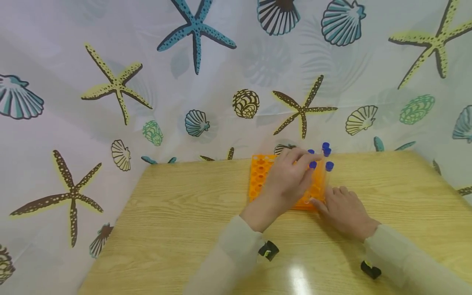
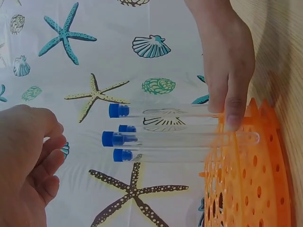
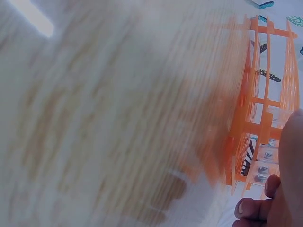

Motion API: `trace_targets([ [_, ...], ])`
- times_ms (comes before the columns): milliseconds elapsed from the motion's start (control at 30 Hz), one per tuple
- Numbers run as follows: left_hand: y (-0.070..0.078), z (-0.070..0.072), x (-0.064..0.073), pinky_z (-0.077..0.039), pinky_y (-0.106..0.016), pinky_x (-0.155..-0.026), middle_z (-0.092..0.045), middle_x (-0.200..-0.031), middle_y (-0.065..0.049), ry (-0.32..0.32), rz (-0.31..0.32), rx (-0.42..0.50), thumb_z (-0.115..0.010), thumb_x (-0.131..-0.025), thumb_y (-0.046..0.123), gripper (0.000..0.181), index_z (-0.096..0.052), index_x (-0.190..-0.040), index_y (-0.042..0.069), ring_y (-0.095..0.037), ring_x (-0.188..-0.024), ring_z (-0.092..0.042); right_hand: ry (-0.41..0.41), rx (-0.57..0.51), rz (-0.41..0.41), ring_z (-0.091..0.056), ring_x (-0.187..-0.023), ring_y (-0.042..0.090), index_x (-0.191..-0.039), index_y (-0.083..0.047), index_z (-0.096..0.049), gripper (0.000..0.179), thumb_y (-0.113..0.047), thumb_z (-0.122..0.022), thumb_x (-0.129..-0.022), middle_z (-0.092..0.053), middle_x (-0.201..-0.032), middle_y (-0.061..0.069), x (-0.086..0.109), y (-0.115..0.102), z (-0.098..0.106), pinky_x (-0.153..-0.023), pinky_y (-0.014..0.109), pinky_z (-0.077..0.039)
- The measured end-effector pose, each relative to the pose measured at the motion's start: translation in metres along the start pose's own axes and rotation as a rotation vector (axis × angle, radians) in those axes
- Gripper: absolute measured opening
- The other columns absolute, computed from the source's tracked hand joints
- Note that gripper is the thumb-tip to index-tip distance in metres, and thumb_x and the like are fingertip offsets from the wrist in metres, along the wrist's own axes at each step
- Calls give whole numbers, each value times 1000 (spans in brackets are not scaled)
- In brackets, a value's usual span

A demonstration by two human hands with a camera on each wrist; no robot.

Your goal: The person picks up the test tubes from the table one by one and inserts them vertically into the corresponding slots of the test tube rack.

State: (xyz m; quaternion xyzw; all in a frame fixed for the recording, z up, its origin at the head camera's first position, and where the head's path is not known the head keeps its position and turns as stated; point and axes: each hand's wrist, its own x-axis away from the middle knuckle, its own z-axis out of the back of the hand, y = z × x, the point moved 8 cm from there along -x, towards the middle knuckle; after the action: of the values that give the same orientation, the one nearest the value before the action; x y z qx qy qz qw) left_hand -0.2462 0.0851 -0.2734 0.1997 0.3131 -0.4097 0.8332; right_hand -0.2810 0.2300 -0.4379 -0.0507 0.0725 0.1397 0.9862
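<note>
An orange test tube rack (image 1: 259,180) stands at the far side of the table. Several clear test tubes (image 2: 184,139) with blue caps (image 1: 330,166) are upright in its right end. Over the rack, my left hand (image 1: 287,178) is raised beside the caps, its fingers loosely bent. In the left wrist view a gap separates those fingers from the caps, and nothing shows in them. My right hand (image 1: 346,209) holds the rack's near right corner, thumb on the front edge and fingers along the side. Part of the rack's middle is hidden behind the left hand.
The pale wooden table (image 1: 191,217) reaches back to a white curtain (image 1: 221,94) printed with starfish and shells. Close behind the rack, this curtain meets the table's far edge. Dark straps (image 1: 268,250) hang at both sleeves.
</note>
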Motion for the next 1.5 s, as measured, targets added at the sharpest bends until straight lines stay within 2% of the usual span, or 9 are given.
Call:
trace_targets([
  [167,-15,12,17,-51,-22,-90,-65,-112,-5,-21,80,103,-65,-94,9,23,-65,-117,9,-19,-105,-60,-25,-11,-15,-44,-70,24,-88,-6,-48,55,-58,-37,-102,-46,-73,3,0,1,-1,-62,37,-35],
  [300,-27,18,37,-51,-19,-86,-63,-115,-3,-102,158,116,-64,-95,11,25,-62,-120,9,-17,-105,-59,-23,-10,-10,-41,-68,23,-85,-7,-45,55,-58,-37,-102,-42,-70,3,0,0,1,-61,34,-31],
  [467,-51,22,70,-53,-23,-81,-62,-112,-3,-223,350,157,-65,-95,12,26,-61,-120,10,-17,-100,-61,-19,-4,-3,-39,-67,23,-84,-7,-43,54,-58,-38,-102,-41,-69,4,0,-1,1,-60,33,-29],
  [733,-86,15,125,-52,-27,-76,-62,-104,-4,-368,635,252,-63,-94,13,22,-62,-116,8,-19,-89,-60,-10,5,0,-37,-66,23,-85,-6,-45,55,-58,-39,-102,-42,-70,4,0,-1,3,-59,32,-29],
  [933,-95,5,159,-54,-31,-76,-65,-100,-8,-526,720,263,-67,-93,14,24,-63,-114,2,-21,-88,-62,-5,1,-5,-36,-65,22,-85,-6,-44,55,-58,-40,-102,-41,-69,4,1,-1,2,-59,32,-27],
  [1100,-100,-3,193,-54,-38,-78,-65,-104,-11,-682,848,319,-70,-91,17,28,-62,-112,0,-22,-90,-61,-21,-6,-13,-37,-67,23,-87,-6,-44,56,-59,-38,-101,-41,-70,4,1,-1,-1,-60,33,-29],
  [1200,-100,-3,206,-51,-35,-71,-61,-95,-8,-733,876,331,-71,-89,17,29,-60,-110,0,-19,-81,-56,-27,-7,-17,-37,-67,23,-87,-6,-44,56,-59,-38,-101,-41,-71,4,2,0,-1,-61,33,-29],
  [1333,-99,-3,215,-42,-28,-61,-53,-80,-3,-765,843,314,-76,-83,15,28,-59,-100,2,-17,-70,-49,-22,-8,-21,-38,-68,23,-87,-5,-44,56,-59,-39,-101,-42,-71,5,2,1,0,-61,34,-29],
  [1500,-97,-4,224,-39,-26,-58,-53,-78,-2,-810,839,327,-79,-77,10,27,-56,-91,6,-16,-69,-49,-28,-18,-23,-42,-70,25,-90,-4,-47,57,-60,-38,-101,-46,-74,6,1,2,-1,-63,37,-35],
])
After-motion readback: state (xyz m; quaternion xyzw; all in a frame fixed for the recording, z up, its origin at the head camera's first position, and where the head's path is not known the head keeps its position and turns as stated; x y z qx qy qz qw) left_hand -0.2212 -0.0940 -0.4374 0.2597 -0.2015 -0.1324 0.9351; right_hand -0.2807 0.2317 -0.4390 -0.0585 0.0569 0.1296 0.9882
